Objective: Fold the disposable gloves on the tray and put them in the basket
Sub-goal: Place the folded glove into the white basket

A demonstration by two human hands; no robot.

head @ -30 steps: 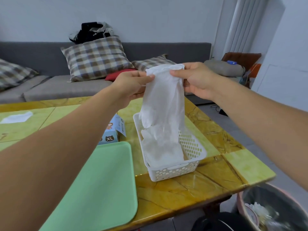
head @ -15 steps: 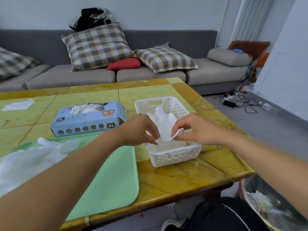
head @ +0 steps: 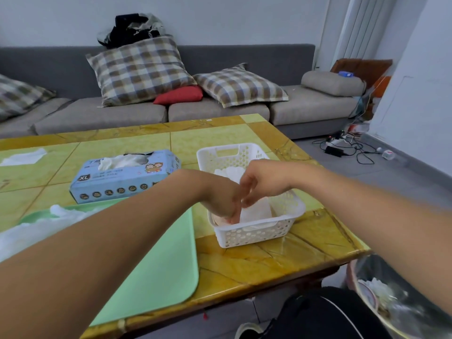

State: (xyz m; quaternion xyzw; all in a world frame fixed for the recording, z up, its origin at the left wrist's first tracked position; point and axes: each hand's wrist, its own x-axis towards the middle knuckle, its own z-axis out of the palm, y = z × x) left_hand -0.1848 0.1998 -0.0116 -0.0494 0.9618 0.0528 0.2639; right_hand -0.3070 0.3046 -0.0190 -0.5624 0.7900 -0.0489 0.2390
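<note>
While both hands, left and right, reach down into the basket, fingers curled on the folded glove inside, more gloves lie on the tray left of it.

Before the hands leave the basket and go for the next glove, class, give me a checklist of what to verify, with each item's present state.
1. Folded glove inside the basket: ok, it lies within the walls.
2. Left hand free of the glove: cannot tell, its fingertips are down in the basket, blurred.
3. Right hand free: cannot tell, fingers blurred above the glove.
4. Basket upright on the table: ok.
5. More gloves waiting on the tray: ok, a white heap lies at its left end.
6. Glove staying folded: cannot tell, the hands partly cover it.
</note>
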